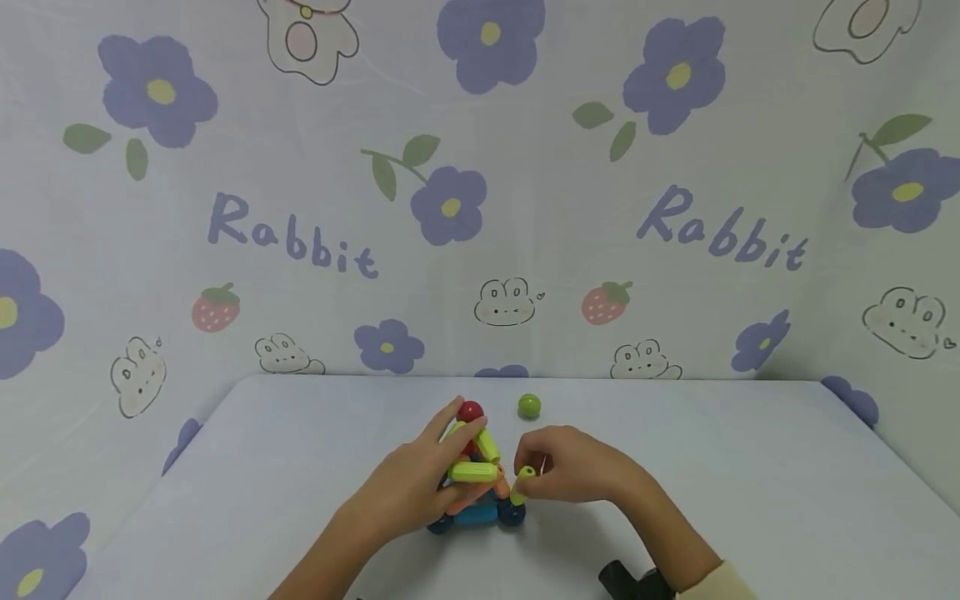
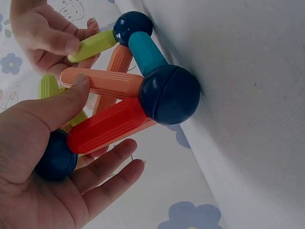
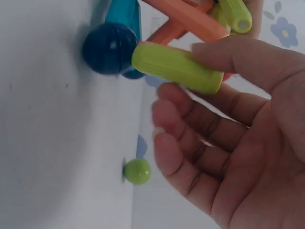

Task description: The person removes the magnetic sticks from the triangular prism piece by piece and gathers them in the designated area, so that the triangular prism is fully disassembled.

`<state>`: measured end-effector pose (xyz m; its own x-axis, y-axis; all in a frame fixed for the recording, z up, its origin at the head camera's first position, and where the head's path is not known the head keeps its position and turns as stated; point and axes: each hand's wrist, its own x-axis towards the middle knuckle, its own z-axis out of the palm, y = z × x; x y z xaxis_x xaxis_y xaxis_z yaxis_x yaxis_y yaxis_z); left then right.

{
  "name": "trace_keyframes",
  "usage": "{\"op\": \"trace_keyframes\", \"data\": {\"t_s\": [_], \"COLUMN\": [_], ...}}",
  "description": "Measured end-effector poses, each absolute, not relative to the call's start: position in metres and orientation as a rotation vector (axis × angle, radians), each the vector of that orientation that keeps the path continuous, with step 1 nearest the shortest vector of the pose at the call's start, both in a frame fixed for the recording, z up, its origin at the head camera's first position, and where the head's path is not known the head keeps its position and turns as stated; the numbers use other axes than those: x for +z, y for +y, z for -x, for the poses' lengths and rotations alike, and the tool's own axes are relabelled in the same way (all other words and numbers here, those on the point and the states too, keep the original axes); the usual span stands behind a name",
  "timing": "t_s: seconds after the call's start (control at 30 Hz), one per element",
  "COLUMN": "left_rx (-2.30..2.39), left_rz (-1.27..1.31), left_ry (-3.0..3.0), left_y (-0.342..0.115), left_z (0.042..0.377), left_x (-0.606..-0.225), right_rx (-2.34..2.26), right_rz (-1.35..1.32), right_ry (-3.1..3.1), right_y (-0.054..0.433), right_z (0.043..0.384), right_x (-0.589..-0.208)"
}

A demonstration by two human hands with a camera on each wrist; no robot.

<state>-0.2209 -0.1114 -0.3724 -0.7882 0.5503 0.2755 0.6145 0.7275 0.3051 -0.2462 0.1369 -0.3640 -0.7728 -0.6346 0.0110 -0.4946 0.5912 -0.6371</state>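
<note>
The right hand (image 1: 577, 465) pinches a lime rod (image 1: 521, 490) — tilted up, touching the near-right navy ball (image 1: 512, 512) — left hand (image 1: 411, 485) gripping the frame (image 1: 474, 472).

Light is dim and diffuse; soft shadow lies beside the dark blue ball (image 3: 108, 48), slightly blurred there.
</note>
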Motion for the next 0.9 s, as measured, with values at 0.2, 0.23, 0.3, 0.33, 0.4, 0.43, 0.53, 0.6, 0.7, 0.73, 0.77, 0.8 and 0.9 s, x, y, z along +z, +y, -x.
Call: {"op": "trace_keyframes", "data": {"t_s": [0.2,0.23,0.3,0.33,0.4,0.43,0.53,0.6,0.7,0.73,0.77,0.8,0.9], "left_rx": [-0.567,-0.567,-0.566,-0.564,-0.560,-0.562,-0.563,-0.565,-0.564,-0.566,-0.567,-0.566,-0.566], "left_rz": [0.930,0.930,0.929,0.929,0.930,0.931,0.935,0.940,0.941,0.939,0.937,0.935,0.928], "left_ry": [-2.777,-2.778,-2.779,-2.780,-2.781,-2.782,-2.778,-2.770,-2.764,-2.764,-2.768,-2.773,-2.784], "left_y": [-0.110,-0.110,-0.110,-0.110,-0.110,-0.110,-0.111,-0.111,-0.111,-0.111,-0.111,-0.111,-0.111], "left_z": [0.221,0.222,0.222,0.222,0.221,0.221,0.221,0.221,0.221,0.221,0.221,0.221,0.220], "left_x": [-0.372,-0.372,-0.372,-0.373,-0.373,-0.373,-0.373,-0.372,-0.372,-0.372,-0.371,-0.371,-0.372], "right_rx": [-0.815,-0.807,-0.797,-0.794,-0.790,-0.788,-0.799,-0.811,-0.825,-0.825,-0.826,-0.827,-0.828], "right_rz": [0.832,0.821,0.805,0.803,0.805,0.812,0.866,0.907,0.964,0.975,0.985,0.993,1.012], "right_ry": [2.632,2.627,2.615,2.608,2.595,2.591,2.585,2.588,2.592,2.594,2.597,2.599,2.608], "right_y": [0.147,0.148,0.149,0.149,0.149,0.149,0.149,0.148,0.146,0.146,0.145,0.144,0.142], "right_z": [0.250,0.250,0.251,0.252,0.252,0.253,0.254,0.255,0.256,0.256,0.256,0.256,0.255], "right_x": [-0.366,-0.367,-0.369,-0.370,-0.372,-0.373,-0.374,-0.375,-0.376,-0.376,-0.376,-0.376,-0.378]}}
